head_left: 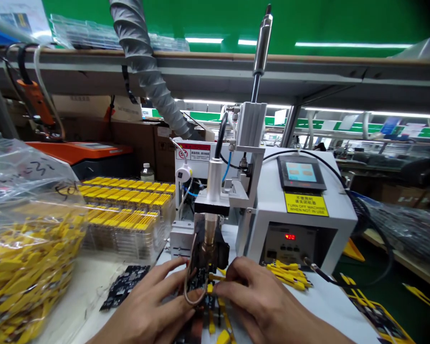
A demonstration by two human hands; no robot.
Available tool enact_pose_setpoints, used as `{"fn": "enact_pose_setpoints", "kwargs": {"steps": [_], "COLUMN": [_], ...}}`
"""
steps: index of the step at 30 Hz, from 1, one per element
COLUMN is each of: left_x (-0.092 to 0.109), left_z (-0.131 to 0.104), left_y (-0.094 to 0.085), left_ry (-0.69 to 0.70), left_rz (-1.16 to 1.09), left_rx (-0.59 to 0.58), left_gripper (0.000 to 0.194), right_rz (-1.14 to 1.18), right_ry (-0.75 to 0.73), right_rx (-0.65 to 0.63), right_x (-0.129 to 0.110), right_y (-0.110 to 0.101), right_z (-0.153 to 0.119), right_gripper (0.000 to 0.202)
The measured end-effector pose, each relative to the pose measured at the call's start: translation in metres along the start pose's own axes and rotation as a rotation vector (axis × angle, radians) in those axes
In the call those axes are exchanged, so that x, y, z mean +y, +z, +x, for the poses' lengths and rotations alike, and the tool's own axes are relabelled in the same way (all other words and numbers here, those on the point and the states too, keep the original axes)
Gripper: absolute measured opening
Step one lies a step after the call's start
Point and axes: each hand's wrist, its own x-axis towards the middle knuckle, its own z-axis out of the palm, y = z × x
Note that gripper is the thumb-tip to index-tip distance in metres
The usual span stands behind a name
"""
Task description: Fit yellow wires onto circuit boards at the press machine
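Ok so with both your hands right in under that upright brass-coloured metal cylinder, I'd go slow and get everything lined up flat first. If it were me, I'd let your left hand just steady the narrow black circuit board and leave the fine nudging to your right hand, with light pressure so the little yellow plastic connector doesn't skew. Also watch that thin tan wire loop draped across your left fingers, it could snag and drag the part. And the red-and-white warning sign behind says high temperature, so fingertips out from under that cylinder imo. As for where stuff sits: the board is between your two hands, below the cylinder, with the connector right at your right fingertips and just across from your left ones. Your left fingers are stretched out and a bit apart along the board's left side; can't tell if they're actually gripping it. Your right thumb and fingers are bunched narrow by the connector, but I can't say for sure they're pinching it. Loose yellow cable pieces are piled just beyond that hand.
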Motion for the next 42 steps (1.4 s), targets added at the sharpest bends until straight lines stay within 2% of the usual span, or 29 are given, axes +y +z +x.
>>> {"fn": "enact_pose_setpoints", "kwargs": {"steps": [9,18,26,34,42], "left_x": [0.000,-0.005,0.001,-0.001,0.003], "left_z": [-0.004,-0.013,-0.002,-0.008,-0.004], "left_y": [-0.001,0.006,-0.004,0.000,-0.002], "left_ry": [-0.038,-0.118,-0.073,-0.139,-0.140], "left_rz": [0.022,-0.008,-0.024,-0.061,-0.050], "left_rx": [0.061,0.021,-0.004,-0.016,0.046], "left_gripper": [0.033,0.044,0.044,0.049,0.041], "right_rz": [0.012,0.025,0.066,0.044,0.006], "right_ry": [0.009,0.012,0.025,0.019,-0.013], "right_rx": [-0.006,0.012,0.013,0.019,0.046], "right_x": [-0.001,-0.001,0.002,0.003,0.003], "right_y": [-0.002,-0.002,0.000,0.000,0.000], "right_z": [0.001,0.001,-0.002,-0.002,-0.002], "right_gripper": [0.028,0.028,0.030,0.029,0.032]}}
